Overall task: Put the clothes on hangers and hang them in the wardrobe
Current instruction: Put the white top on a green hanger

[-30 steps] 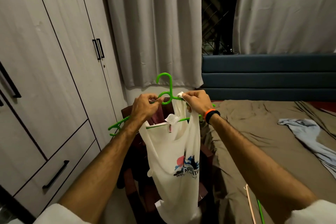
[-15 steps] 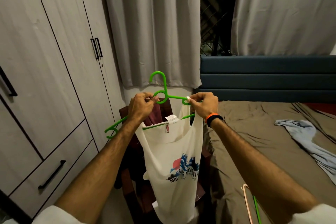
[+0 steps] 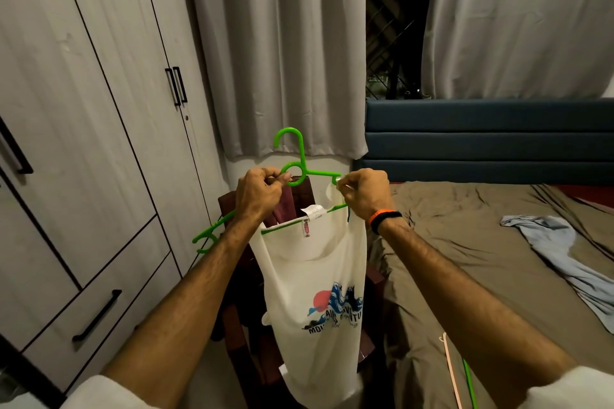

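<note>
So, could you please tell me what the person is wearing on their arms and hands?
Both forearms are bare, with white sleeves showing only at the bottom corners of the view. The right wrist carries a band that is orange on one part and black on the other. The left hand and right hand wear no gloves.

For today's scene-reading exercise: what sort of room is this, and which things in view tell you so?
Most likely a bedroom. A bed with a rumpled brown sheet and a blue padded headboard fills the right side, a tall wardrobe with closed doors stands on the left, and grey curtains cover the window.
</note>
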